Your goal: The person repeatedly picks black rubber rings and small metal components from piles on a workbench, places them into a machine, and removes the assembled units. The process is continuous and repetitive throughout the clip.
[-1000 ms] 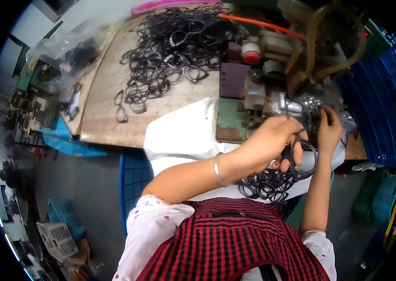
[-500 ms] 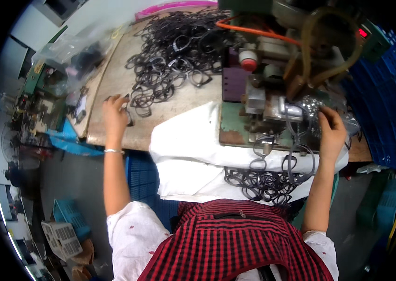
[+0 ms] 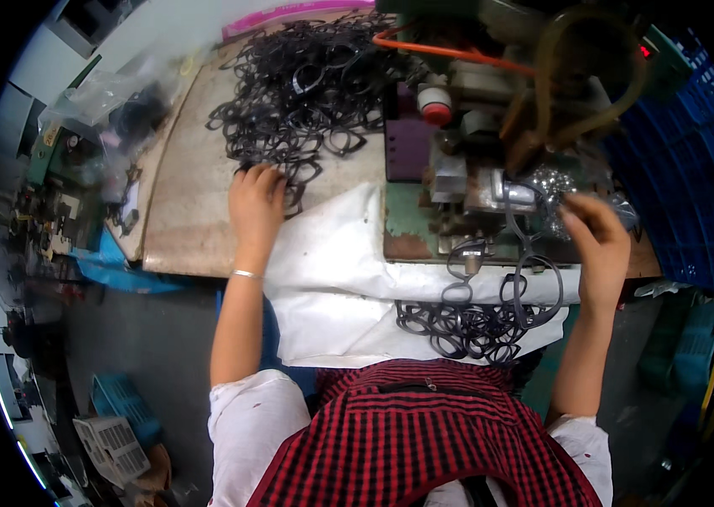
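My left hand (image 3: 257, 207) is at the near edge of a large pile of black eyeglass frames (image 3: 323, 80), its fingers curled on a dark frame (image 3: 296, 196) that shows beside them. My right hand (image 3: 600, 253) is raised just right of a heap of small shiny metal pieces (image 3: 553, 190). Its thumb and fingertips are close together; what they hold, if anything, is too small to make out. Between the hands and the machine (image 3: 467, 182), an eyeglass frame (image 3: 534, 291) hangs at the machine's near edge. Another dark frame (image 3: 458, 291) hangs left of it.
White sheeting (image 3: 332, 296) covers the bench front and my lap, with several loose frames (image 3: 475, 329) on it. The machine carries a red-capped button (image 3: 436, 112) and an orange hose (image 3: 458, 52). Blue crates (image 3: 686, 186) stand at the right. A plastic bag (image 3: 103, 97) lies far left.
My left hand has moved right to the near edge of the pile, its fingers curling in, and dark frames there have shifted. My right hand has turned and lowered slightly beside the metal pieces.
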`<state>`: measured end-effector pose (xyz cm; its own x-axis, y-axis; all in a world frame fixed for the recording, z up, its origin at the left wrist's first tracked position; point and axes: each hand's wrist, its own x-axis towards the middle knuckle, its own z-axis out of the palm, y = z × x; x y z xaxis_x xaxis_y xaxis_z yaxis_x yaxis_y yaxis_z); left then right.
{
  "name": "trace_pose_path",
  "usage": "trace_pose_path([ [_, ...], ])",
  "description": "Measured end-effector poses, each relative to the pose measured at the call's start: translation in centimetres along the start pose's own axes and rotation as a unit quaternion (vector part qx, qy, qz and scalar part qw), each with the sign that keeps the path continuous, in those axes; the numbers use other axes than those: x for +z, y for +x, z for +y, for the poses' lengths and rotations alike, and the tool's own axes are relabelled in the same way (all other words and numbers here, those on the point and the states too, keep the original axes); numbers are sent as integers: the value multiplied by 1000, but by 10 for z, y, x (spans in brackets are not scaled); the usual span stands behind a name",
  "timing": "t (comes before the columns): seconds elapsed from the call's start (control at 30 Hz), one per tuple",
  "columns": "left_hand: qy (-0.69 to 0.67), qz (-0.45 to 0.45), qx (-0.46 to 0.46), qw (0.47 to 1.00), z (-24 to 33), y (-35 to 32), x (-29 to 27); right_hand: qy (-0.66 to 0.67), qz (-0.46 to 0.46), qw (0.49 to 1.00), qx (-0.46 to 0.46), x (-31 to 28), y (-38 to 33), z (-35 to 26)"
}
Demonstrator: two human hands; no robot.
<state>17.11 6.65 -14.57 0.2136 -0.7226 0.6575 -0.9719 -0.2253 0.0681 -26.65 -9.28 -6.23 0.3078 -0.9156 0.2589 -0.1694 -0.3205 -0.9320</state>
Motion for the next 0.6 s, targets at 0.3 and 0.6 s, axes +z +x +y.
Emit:
trace_pose_path([
  [0.3, -634, 122, -232, 728, 128, 55, -19, 129, -17, 991, 13, 57, 32, -27],
  [0.6, -710, 96, 42, 696, 184, 135, -78, 321, -3, 946, 52, 78, 26, -33],
])
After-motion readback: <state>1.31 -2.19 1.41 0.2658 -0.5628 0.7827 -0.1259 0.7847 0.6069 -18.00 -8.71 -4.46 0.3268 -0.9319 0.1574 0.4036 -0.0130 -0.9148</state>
